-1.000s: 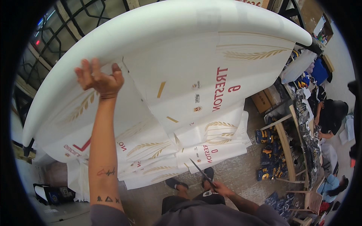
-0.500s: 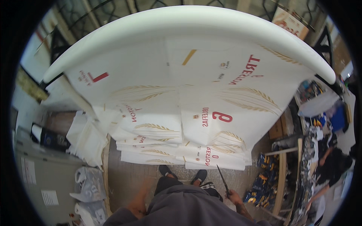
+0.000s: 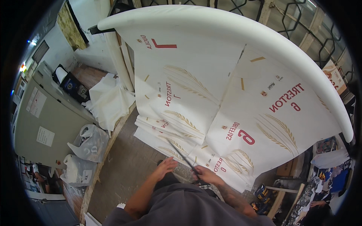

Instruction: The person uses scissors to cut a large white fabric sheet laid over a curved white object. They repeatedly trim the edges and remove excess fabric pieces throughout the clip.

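Taking the whole view as a dial, the right hand [image 3: 205, 175] sits between five and six o'clock, its fingers wrapped around the near end of a long, slim dark tool [image 3: 183, 154]. The tool slants up toward a point between ten and eleven, across the lower folds of a white printed sheet [image 3: 203, 56]; whether its tip touches them I cannot tell. The left hand [image 3: 164, 168], between six and seven, is just beside the tool, fingers loosely parted and gripping nothing visible. The sheet, bearing red lettering and golden wheat ears, fills the centre and hangs from a white roll [image 3: 211, 17] that arcs from between ten and eleven round to just past three. At eight lie two plastic bags [image 3: 90, 145], near a grey-green cabinet [image 3: 52, 124] at nine. A co-worker's hand [image 3: 318, 203] shows at four.
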`<state>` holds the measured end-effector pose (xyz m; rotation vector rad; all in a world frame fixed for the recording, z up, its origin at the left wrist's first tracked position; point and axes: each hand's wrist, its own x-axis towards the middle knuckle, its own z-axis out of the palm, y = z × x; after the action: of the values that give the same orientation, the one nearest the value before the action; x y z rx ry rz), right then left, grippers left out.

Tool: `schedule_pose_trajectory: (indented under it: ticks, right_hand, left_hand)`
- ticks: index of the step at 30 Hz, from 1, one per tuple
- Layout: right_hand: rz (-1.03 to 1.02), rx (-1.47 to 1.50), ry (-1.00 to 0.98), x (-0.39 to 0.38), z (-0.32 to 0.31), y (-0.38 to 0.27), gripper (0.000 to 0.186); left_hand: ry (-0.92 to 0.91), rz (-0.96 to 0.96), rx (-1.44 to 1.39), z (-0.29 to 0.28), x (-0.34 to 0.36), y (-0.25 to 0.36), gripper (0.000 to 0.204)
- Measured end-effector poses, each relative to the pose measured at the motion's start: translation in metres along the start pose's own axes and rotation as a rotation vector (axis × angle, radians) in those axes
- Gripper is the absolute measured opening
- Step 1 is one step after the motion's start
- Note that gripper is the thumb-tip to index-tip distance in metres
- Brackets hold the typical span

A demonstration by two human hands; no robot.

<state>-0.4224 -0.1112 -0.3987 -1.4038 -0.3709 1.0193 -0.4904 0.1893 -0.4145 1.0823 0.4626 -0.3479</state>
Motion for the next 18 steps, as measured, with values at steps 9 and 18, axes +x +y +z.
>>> schedule_pose_trajectory:
  ticks: [9,18]
  right_hand:
    - [0.215,-0.008,0.233,0.173,0.062,0.032,0.032]
    - [0.675,-0.175,0.917,0.231,-0.128,0.224,0.029]
  left_hand:
    - [0.835,-0.033,-0.498,-0.079,0.099,0.021,0.017]
    - [0.722,0.010,0.062,-0.423,0.270,0.020,0.026]
